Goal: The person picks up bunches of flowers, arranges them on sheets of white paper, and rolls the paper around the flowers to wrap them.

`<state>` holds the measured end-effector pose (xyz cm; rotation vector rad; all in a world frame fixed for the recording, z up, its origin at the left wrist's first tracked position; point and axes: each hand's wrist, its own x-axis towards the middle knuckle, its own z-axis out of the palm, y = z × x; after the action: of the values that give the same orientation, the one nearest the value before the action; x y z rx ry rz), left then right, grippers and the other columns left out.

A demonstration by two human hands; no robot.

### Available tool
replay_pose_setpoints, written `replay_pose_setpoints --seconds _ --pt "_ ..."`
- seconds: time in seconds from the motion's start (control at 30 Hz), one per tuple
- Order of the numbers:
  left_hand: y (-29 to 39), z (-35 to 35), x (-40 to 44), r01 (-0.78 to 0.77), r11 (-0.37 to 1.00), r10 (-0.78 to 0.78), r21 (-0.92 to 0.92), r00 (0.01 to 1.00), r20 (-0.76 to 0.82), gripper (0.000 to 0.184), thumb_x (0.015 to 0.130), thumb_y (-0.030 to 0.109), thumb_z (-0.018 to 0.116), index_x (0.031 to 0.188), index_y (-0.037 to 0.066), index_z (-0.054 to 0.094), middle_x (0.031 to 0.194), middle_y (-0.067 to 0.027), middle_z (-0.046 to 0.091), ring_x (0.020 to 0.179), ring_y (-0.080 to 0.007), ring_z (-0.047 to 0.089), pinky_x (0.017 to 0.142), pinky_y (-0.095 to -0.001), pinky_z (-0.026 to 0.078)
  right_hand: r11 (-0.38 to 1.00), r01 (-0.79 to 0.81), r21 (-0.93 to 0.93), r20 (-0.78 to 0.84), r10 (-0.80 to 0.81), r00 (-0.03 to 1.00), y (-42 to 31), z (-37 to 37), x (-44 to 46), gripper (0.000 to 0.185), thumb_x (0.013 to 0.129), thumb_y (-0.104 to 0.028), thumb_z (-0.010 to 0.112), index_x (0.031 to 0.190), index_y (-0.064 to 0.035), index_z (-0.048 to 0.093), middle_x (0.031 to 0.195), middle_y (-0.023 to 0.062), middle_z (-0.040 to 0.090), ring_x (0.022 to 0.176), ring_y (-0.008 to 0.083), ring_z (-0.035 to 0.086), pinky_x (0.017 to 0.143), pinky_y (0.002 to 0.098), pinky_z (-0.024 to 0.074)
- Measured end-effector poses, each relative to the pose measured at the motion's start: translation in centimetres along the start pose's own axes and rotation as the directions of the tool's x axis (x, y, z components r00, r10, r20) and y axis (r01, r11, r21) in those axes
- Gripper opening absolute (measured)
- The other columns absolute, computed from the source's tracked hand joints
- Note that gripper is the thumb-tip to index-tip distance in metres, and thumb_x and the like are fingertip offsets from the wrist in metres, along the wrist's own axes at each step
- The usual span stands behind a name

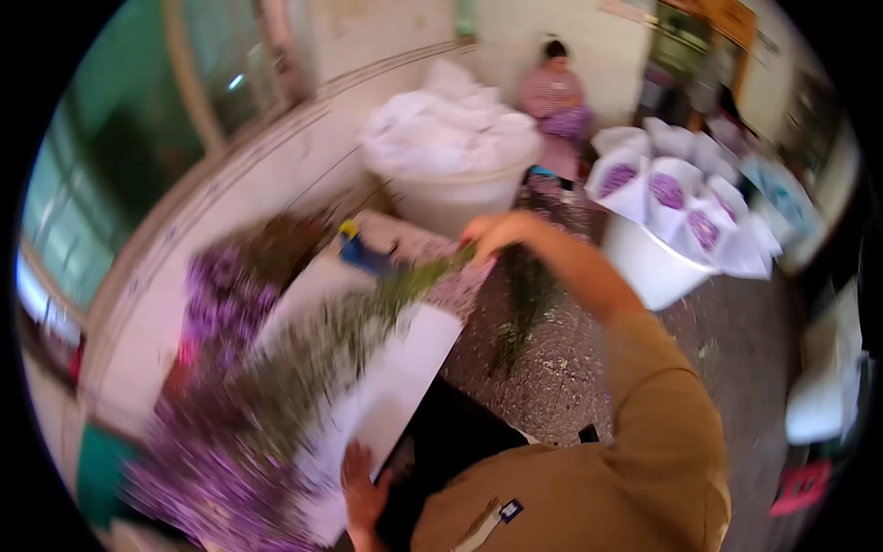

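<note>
A large bunch of purple flowers (216,474) with long green stems lies slantwise over a white sheet (414,345), blurred by motion. My right hand (497,235) is closed round the stem ends, arm stretched forward. Down by the sheet's near edge, my left hand (363,488) rests with its fingers apart, holding nothing I can see. Beyond the stems, on the work surface, is a blue object with a yellow top (363,250), too blurred to name. More purple flowers (225,290) lie at the left beside the wall.
A big white tub (441,198) heaped with white wrapping stands at the back. To the right, another white tub (648,267) holds several wrapped purple bouquets (667,189). A person (556,101) sits by the far wall. Plant scraps litter the floor (561,386).
</note>
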<state>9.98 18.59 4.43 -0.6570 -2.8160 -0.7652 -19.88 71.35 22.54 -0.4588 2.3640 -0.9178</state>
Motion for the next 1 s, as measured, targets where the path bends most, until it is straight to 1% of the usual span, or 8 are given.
replay_pose_setpoints --seconds 0.13,0.3,0.33,0.47,0.53,0.6,0.8,1.0 --pt "1.4 -1.2 -0.1 0.317 0.901 -0.238 -0.295 0.931 0.275 0.070 0.086 0.023 0.079 0.146 0.000 0.051 0.145 -0.0306 0.053 0.139 -0.0446 0.048 0.116 -0.0463 0.038 0.929 -0.162 -0.333 0.126 0.214 0.969 5.1 4.0 6.6 0.032 0.071 -0.018 0.082 0.097 -0.0005 0.072 0.073 0.0074 0.067 0.065 0.0211 0.063 0.061 0.0394 0.0511" --pt "-1.9 0.5 -1.4 0.167 0.985 -0.160 -0.050 0.979 0.127 0.066 0.096 0.045 0.067 0.149 0.009 0.051 0.146 -0.0225 0.055 0.138 -0.0438 0.047 0.116 -0.0534 0.033 0.813 -0.106 -0.573 -0.078 0.075 0.994 5.0 0.9 5.1 0.061 0.071 -0.027 0.083 0.125 -0.0030 0.069 0.100 0.0143 0.075 0.088 0.0313 0.071 0.077 0.0426 0.0563" --pt "0.0 -2.0 -0.4 0.438 0.827 -0.321 -0.351 0.882 0.345 0.066 0.092 0.027 0.075 0.147 0.001 0.050 0.145 -0.0303 0.054 0.139 -0.0412 0.049 0.115 -0.0444 0.039 0.826 -0.151 -0.543 -0.123 0.099 0.987 7.1 0.1 5.9 0.065 0.069 -0.032 0.083 0.127 -0.0053 0.069 0.104 0.0189 0.075 0.093 0.0366 0.071 0.082 0.0458 0.0562" --pt "4.2 -2.4 1.4 0.305 0.805 -0.224 -0.509 0.950 0.216 0.062 0.099 0.032 0.068 0.148 0.000 0.049 0.150 -0.0251 0.051 0.143 -0.0370 0.045 0.118 -0.0412 0.034 0.546 -0.430 -0.719 -0.470 0.074 0.880 7.5 0.1 6.8 0.061 0.063 -0.034 0.080 0.120 -0.0118 0.072 0.107 0.0215 0.073 0.099 0.0404 0.070 0.084 0.0506 0.0569" --pt "4.3 -1.0 0.1 0.314 0.791 -0.241 -0.525 0.949 0.204 0.068 0.100 0.038 0.066 0.152 0.000 0.044 0.152 -0.0254 0.048 0.143 -0.0363 0.045 0.119 -0.0411 0.034 0.654 -0.241 -0.717 -0.540 -0.302 0.786 6.1 1.9 7.5 0.046 0.079 -0.018 0.071 0.122 -0.0019 0.069 0.120 0.0257 0.070 0.111 0.0394 0.068 0.093 0.0491 0.0549" --pt "5.0 -0.7 -0.1 0.608 0.296 -0.374 -0.737 0.784 0.496 0.074 0.100 0.034 0.069 0.157 0.001 0.036 0.156 -0.0195 0.045 0.137 -0.0312 0.050 0.114 -0.0403 0.040 0.872 -0.082 -0.482 -0.544 -0.224 0.809 1.7 3.2 9.1 0.051 0.089 -0.022 0.073 0.131 0.0037 0.063 0.125 0.0198 0.070 0.112 0.0315 0.069 0.101 0.0393 0.0513" --pt "5.4 -0.5 -3.0 0.341 -0.569 -0.407 -0.749 0.674 0.616 0.062 0.095 0.024 0.076 0.145 -0.003 0.050 0.144 -0.0142 0.055 0.135 -0.0275 0.053 0.115 -0.0425 0.042 0.933 0.349 0.086 -0.431 -0.281 0.857 -21.6 16.9 14.5 0.058 0.105 -0.040 0.060 0.132 0.0111 0.060 0.124 0.0208 0.070 0.115 0.0241 0.066 0.105 0.0344 0.0476" --pt "6.5 -2.6 -5.6 -0.041 -0.707 -0.513 -0.706 0.717 0.473 0.069 0.096 0.023 0.075 0.151 -0.001 0.041 0.150 -0.0139 0.049 0.137 -0.0297 0.050 0.114 -0.0487 0.042 0.971 0.234 0.053 -0.217 -0.218 0.951 -33.3 26.3 29.7 0.100 0.093 -0.079 0.050 0.138 0.0107 0.057 0.133 0.0253 0.066 0.123 0.0308 0.064 0.109 0.0396 0.0433"
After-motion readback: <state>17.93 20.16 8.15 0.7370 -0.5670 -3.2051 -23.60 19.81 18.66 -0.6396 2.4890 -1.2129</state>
